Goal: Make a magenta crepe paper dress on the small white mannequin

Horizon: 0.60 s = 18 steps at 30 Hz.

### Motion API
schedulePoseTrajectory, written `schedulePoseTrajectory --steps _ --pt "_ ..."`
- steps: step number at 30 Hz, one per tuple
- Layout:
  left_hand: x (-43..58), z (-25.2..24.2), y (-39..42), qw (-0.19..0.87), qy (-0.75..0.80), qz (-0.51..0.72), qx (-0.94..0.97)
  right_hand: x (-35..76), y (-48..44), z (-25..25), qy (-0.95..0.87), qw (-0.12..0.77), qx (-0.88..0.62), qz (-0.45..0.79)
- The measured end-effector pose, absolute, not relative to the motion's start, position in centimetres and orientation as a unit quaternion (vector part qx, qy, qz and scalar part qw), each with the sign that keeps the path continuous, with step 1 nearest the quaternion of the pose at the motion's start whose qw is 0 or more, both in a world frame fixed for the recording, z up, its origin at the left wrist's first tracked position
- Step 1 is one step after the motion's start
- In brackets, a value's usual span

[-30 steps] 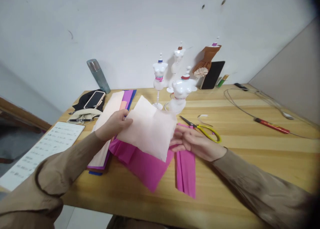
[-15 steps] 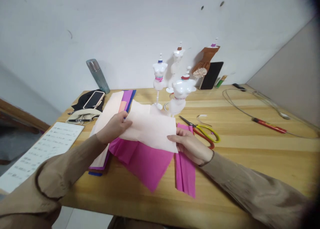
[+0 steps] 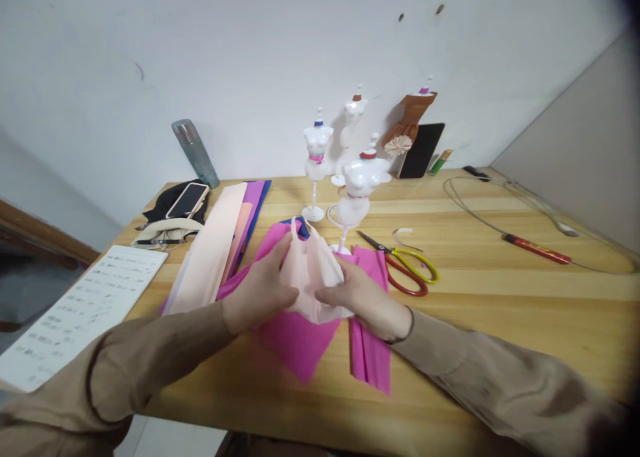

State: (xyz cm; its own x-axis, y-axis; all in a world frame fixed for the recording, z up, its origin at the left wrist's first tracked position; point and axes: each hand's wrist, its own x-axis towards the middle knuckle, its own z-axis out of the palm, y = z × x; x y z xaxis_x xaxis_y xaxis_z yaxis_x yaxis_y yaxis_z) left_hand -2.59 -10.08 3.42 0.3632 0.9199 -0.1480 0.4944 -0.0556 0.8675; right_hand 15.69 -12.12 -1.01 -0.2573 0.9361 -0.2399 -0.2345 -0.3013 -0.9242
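The pale pink sheet (image 3: 313, 280) is pinched from both sides, its near part bent into upright folds between the two thumbs. On one side its edge is gripped by the left hand (image 3: 263, 287), with the thumb laid low against the sheet and the index finger raised along its upper edge; the other fingers are hidden. On the opposite side it is clasped by the right hand (image 3: 367, 297), whose thumb is pressed on the front face while the fingers are tucked behind, so how they are spread cannot be told. The sheet is held above a magenta sheet (image 3: 303, 350), whose pointed corner is seen below the hands. Under and beside the right wrist, a folded magenta strip (image 3: 370, 350) is laid on the wooden table (image 3: 475, 350), and its far end is neighboured by scissors (image 3: 386, 249) with yellow and red handles. Beyond the left hand, a stack of coloured sheets (image 3: 215, 244) is topped by a long pale one. Just past the held sheet, a white mannequin with a red neck band (image 3: 367, 177) is stood, with a blue-banded mannequin (image 3: 319, 140) placed to its left. Farther left, a phone (image 3: 188, 200) and a bottle (image 3: 196, 152) are set near the wall.
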Motion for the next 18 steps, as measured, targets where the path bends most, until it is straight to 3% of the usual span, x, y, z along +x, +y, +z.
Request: schedulePoseTrajectory --steps 6,11,13,15,17,18 --pt "-0.2 3.5 -12.1 0.62 0.395 0.249 0.63 15.6 -12.5 -0.4 -0.318 0.433 -0.31 0.784" --pt "-1.5 3.9 -10.7 0.62 0.378 0.21 0.654 16.7 -11.8 -0.8 -0.342 0.425 -0.349 0.762" --pt "-3.0 4.4 -9.0 0.503 0.423 0.169 0.734 16.8 -11.7 -0.9 -0.347 0.427 -0.38 0.744" --pt "-4.7 4.9 -6.6 0.24 0.511 0.162 0.809 16.8 -11.6 -0.9 -0.348 0.428 -0.396 0.734" --pt "-6.4 4.9 -4.0 0.033 0.594 0.061 0.801 16.4 -11.4 -0.8 -0.355 0.434 -0.395 0.728" --pt "-7.1 4.6 -2.8 -0.017 0.616 -0.008 0.788 16.1 -11.2 -0.7 -0.36 0.437 -0.389 0.727"
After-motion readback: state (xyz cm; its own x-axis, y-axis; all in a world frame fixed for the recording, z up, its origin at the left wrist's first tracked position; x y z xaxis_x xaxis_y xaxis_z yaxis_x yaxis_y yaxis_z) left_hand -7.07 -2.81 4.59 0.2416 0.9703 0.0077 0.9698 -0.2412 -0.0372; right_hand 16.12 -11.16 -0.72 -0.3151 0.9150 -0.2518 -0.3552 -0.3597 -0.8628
